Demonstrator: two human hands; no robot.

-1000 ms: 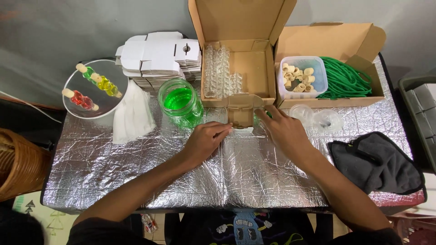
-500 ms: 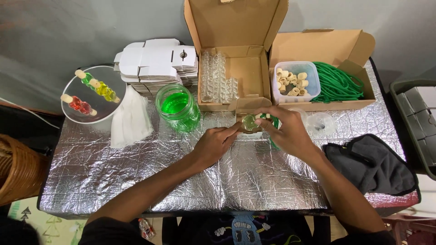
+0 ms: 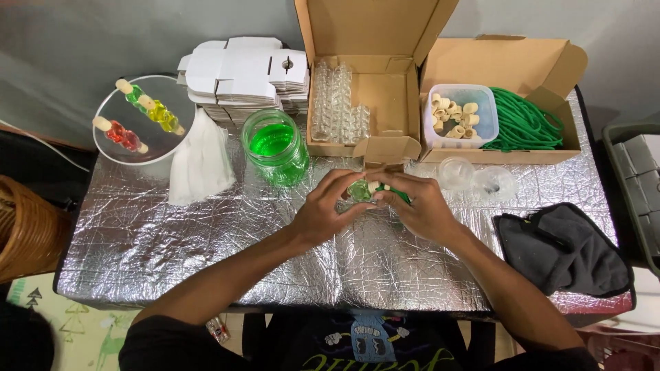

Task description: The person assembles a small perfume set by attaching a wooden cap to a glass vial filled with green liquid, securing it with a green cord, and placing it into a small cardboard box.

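Both hands meet over the middle of the foil-covered table [image 3: 172, 240]. My left hand [image 3: 328, 209] and my right hand [image 3: 416, 206] together hold a small glass bottle of green liquid [image 3: 359, 190] with a cork in its neck and a green cord at its right side. The fingers cover most of the bottle. A glass jar of green liquid [image 3: 276, 145] stands just to the left of my hands. Behind them is an open cardboard box [image 3: 364, 89] with several empty small glass bottles.
A second box [image 3: 509, 62] at the back right holds a tub of corks [image 3: 462, 115] and green cord [image 3: 522, 124]. Two clear cups [image 3: 474, 178], a dark cloth [image 3: 564, 247], a white paper stack [image 3: 240, 72], white tissue [image 3: 201, 161] and a round plate with coloured bottles [image 3: 141, 117] surround the middle.
My hands have lifted from the table by the box flap and now hold the small green bottle between them. The camera has moved closer and tilted slightly.
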